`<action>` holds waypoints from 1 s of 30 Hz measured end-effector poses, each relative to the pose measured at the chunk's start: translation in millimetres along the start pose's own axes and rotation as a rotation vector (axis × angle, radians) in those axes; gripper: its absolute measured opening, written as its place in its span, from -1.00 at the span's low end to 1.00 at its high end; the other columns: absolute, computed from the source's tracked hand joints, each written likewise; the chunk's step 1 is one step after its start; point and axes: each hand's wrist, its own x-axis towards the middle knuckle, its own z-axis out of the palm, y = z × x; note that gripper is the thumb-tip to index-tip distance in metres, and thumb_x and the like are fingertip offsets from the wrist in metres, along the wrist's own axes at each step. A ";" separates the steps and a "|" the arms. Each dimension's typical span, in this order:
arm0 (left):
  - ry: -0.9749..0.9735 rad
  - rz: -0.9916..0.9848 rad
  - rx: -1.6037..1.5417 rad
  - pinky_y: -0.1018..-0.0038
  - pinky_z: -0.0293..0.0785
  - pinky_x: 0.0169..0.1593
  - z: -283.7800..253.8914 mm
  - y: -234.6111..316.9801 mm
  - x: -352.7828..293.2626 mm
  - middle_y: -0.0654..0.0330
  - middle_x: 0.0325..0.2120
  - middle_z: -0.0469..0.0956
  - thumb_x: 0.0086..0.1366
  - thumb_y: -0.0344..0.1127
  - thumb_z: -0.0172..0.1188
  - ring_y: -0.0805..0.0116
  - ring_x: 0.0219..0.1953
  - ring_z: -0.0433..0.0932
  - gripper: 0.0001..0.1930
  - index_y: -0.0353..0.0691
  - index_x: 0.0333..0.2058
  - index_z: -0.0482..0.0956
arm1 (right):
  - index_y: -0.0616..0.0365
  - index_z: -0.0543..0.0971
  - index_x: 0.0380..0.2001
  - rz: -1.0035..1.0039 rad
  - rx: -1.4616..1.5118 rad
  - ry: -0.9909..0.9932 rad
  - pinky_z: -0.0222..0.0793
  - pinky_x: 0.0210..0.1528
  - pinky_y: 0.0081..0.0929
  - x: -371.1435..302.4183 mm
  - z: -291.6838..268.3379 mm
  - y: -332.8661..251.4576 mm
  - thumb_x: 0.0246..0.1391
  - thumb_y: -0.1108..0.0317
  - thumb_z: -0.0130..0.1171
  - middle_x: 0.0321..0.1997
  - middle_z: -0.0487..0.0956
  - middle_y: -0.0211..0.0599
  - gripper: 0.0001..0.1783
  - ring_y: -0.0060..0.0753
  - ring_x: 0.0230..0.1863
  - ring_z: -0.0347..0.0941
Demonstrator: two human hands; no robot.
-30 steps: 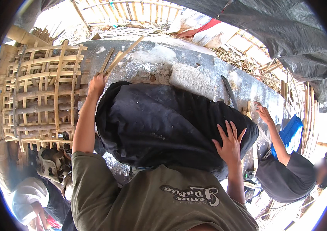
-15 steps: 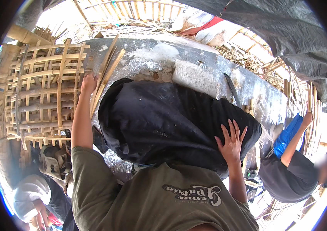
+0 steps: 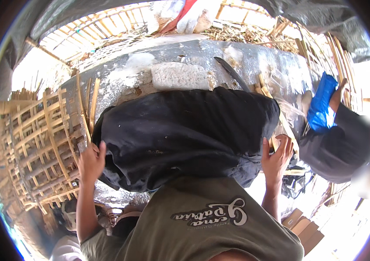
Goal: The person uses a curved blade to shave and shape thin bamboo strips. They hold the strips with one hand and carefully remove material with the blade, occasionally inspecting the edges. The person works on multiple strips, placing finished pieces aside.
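Black cloth (image 3: 185, 135) lies in a wide, creased heap across my lap. My left hand (image 3: 91, 162) is at the cloth's left edge, thumb raised and fingers loosely bent, partly out of sight. Close beyond it, thin bamboo strips (image 3: 93, 104) stand up beside the cloth. My right hand (image 3: 277, 158) is by the cloth's right edge, its thumb and curled fingers apart with no object between them. More bamboo strips (image 3: 287, 130) lie just past that hand. A long dark blade (image 3: 232, 74) rests beyond the cloth, near a rough whitish block (image 3: 180, 76).
A woven bamboo lattice (image 3: 41, 148) stands at the left. On the right, a person in a dark shirt (image 3: 339, 148) has an arm by a blue plastic bag (image 3: 322, 104). Behind the block stretches a grey, stained surface (image 3: 276, 61). Brown cardboard (image 3: 303, 230) sits at lower right.
My left hand has come off the bamboo at the lattice and moved nearer to the cloth's left edge. My right hand has lifted off the cloth to its right edge. The view has shifted right.
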 end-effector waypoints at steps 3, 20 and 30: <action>0.058 0.326 0.089 0.03 0.47 -0.17 42.8 -10.6 -37.7 -0.20 -0.33 0.56 0.40 -0.15 0.12 -0.26 -0.21 0.55 -0.70 -0.33 -0.28 0.46 | 0.26 0.45 -0.24 0.208 0.013 -0.205 0.34 -0.10 0.00 -28.1 16.8 25.5 0.24 0.07 0.18 -0.27 0.48 -0.02 -0.60 0.12 -0.15 0.46; -0.642 0.118 0.410 0.12 0.38 -0.25 -25.8 -54.6 -42.2 -0.11 -0.49 0.50 0.40 -0.09 0.19 -0.06 -0.40 0.50 -0.62 -0.37 -0.36 0.49 | 0.25 0.47 -0.47 0.130 0.561 -0.365 0.36 -0.32 -0.14 -47.9 42.0 63.7 0.13 0.25 0.30 -0.47 0.46 -0.10 -0.70 0.09 -0.35 0.48; -0.132 0.357 0.414 0.18 0.49 -0.02 -47.1 92.3 -13.6 -0.07 -0.14 0.64 0.39 -0.22 0.16 -0.02 -0.10 0.64 -0.68 -0.27 0.01 0.53 | 0.05 0.33 -0.59 0.113 2.851 -0.792 0.08 -0.40 -0.41 -15.1 21.9 43.4 -0.03 -0.77 -0.48 -0.53 0.22 -0.40 -0.01 -0.31 -0.43 0.15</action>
